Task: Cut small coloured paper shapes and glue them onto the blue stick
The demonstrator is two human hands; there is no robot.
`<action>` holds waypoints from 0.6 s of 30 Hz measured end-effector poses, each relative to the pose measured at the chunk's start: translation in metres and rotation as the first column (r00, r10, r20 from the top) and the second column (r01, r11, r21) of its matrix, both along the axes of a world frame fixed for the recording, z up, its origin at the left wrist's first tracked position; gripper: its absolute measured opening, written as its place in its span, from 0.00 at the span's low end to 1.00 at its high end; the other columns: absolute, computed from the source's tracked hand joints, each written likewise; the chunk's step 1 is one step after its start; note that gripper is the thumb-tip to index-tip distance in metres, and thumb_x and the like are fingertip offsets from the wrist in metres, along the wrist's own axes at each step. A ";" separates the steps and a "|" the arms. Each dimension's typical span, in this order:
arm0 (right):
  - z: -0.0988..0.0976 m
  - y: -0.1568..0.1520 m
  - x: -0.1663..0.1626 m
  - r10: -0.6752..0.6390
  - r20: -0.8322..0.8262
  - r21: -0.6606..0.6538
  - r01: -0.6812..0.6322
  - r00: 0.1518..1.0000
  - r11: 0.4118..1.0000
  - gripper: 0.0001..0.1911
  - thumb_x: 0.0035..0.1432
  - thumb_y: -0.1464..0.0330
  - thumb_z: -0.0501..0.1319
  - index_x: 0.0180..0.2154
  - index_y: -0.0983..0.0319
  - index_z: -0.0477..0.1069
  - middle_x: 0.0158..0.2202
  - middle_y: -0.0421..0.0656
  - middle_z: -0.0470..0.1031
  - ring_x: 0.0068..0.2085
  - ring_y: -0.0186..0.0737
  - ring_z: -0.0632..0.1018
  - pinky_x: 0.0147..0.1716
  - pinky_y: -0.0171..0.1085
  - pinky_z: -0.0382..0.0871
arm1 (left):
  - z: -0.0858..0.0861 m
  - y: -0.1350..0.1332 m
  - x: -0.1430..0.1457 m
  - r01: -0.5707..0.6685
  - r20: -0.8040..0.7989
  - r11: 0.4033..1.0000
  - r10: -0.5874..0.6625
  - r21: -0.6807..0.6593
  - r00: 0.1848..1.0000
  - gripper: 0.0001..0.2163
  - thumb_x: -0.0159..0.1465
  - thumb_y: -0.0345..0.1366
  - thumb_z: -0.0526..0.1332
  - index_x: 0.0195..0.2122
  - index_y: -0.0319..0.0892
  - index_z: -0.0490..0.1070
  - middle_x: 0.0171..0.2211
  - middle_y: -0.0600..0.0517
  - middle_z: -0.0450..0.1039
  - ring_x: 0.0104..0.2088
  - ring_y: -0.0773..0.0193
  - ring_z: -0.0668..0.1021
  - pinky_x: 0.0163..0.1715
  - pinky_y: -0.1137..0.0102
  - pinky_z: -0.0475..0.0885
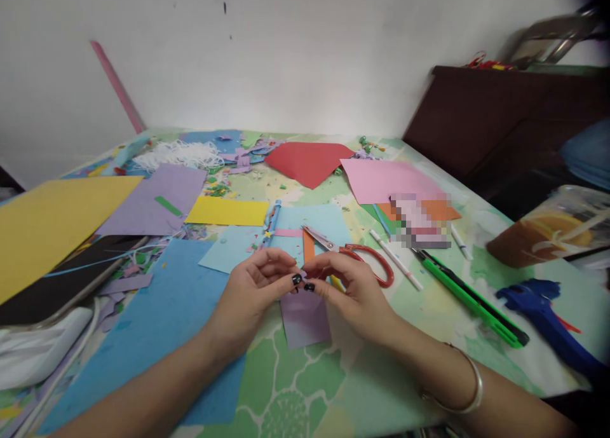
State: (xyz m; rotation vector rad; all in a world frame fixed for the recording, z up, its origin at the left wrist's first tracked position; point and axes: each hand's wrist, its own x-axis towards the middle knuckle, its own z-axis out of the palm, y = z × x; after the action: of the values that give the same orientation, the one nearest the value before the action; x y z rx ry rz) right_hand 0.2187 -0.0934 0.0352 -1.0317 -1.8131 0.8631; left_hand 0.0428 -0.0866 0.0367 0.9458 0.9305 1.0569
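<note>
My left hand (260, 288) and my right hand (347, 288) meet at the middle of the table, thumbs and fingertips pinched together. Between them shows a tiny purple paper piece (304, 275), mostly covered by the fingers. Just below lies a purple paper rectangle (307, 327). Beyond my right fingers rest scissors (388, 276) with red handles, their blades parted over an orange paper strip (309, 242). Light blue paper (317, 217) lies behind the hands, with a decorated blue paper roll (272, 220) on it.
A green utility knife (471, 298), white pen (395, 259), blue glue gun (548, 317) and drink cup (538, 231) stand or lie at right. At left are a phone (71, 279), a blue sheet (162, 342) and paper scraps. Red paper (309, 161) lies near the wall.
</note>
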 end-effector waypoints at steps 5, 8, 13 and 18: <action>-0.007 0.002 -0.004 0.019 -0.237 -0.139 -0.054 0.971 0.989 0.03 0.55 0.71 0.62 0.34 0.62 0.74 0.31 0.41 0.77 0.34 0.36 0.77 0.36 0.37 0.72 | 0.001 -0.002 0.003 0.080 0.127 0.986 -0.062 -0.146 0.990 0.11 0.51 0.28 0.69 0.33 0.40 0.70 0.28 0.52 0.78 0.30 0.68 0.78 0.33 0.75 0.70; -0.004 0.003 -0.003 0.011 -0.250 -0.144 -0.049 0.968 0.988 0.03 0.54 0.72 0.62 0.33 0.62 0.74 0.30 0.41 0.77 0.33 0.35 0.77 0.35 0.36 0.71 | 0.000 -0.001 0.002 0.111 0.160 0.977 -0.082 -0.183 0.984 0.12 0.51 0.28 0.69 0.34 0.40 0.69 0.28 0.51 0.78 0.29 0.68 0.78 0.32 0.75 0.70; -0.002 0.004 -0.003 0.008 -0.255 -0.156 -0.050 0.967 0.986 0.04 0.52 0.73 0.62 0.31 0.62 0.75 0.29 0.41 0.77 0.32 0.35 0.77 0.34 0.36 0.71 | -0.001 -0.002 0.000 0.143 0.190 0.966 -0.102 -0.217 0.977 0.12 0.52 0.26 0.69 0.35 0.39 0.69 0.28 0.50 0.79 0.28 0.69 0.78 0.32 0.75 0.71; -0.005 0.005 -0.002 0.019 -0.312 -0.199 -0.085 0.950 0.976 0.04 0.51 0.74 0.62 0.30 0.61 0.76 0.29 0.40 0.77 0.32 0.35 0.77 0.33 0.35 0.71 | -0.004 -0.001 0.001 0.140 0.187 0.965 -0.099 -0.221 0.977 0.13 0.51 0.25 0.69 0.35 0.39 0.68 0.27 0.51 0.79 0.27 0.70 0.78 0.31 0.77 0.70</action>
State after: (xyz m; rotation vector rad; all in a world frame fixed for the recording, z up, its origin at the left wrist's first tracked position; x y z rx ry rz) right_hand 0.2162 -0.0889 0.0299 -0.9208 -1.5126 1.1990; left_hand 0.0436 -0.0876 0.0329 0.6933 0.8205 0.8895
